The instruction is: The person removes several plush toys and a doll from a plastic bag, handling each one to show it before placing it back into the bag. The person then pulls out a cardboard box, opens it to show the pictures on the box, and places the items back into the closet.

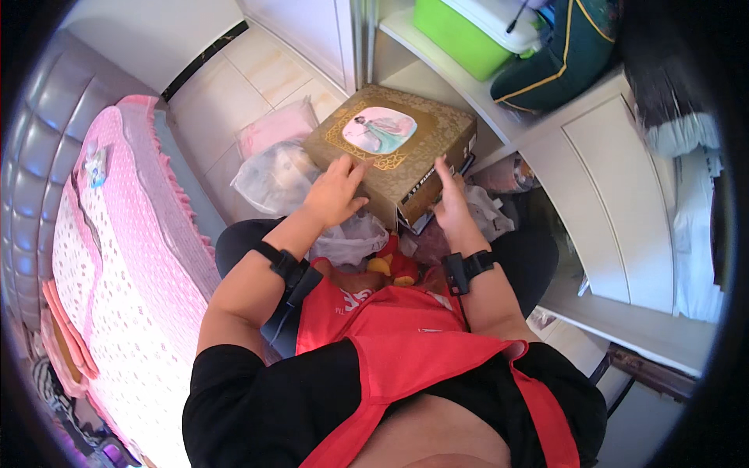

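A brown-gold patterned cardboard box [437, 125] with a robed figure in an oval on its lid sits in front of me, its far end beside the shelf unit. My left hand [337, 191] touches its near left edge, fingers apart on top and the thumb lower down by the near side. At the right near side, my right hand [451, 199] holds the box, thumb up along the edge. Its other fingers are partly hidden. A dark flat edge shows along the box's lower right side. Below the box lie a white plastic bag [351, 240] and a red and yellow soft item [396, 261].
A cloudy plastic bag [275, 178] and a pink packet [277, 126] lie on the tiles left of the box. The bed [140, 257] borders my left side. The white shelf unit [577, 203] at right holds a green bin [460, 35] and a dark green bag [558, 66].
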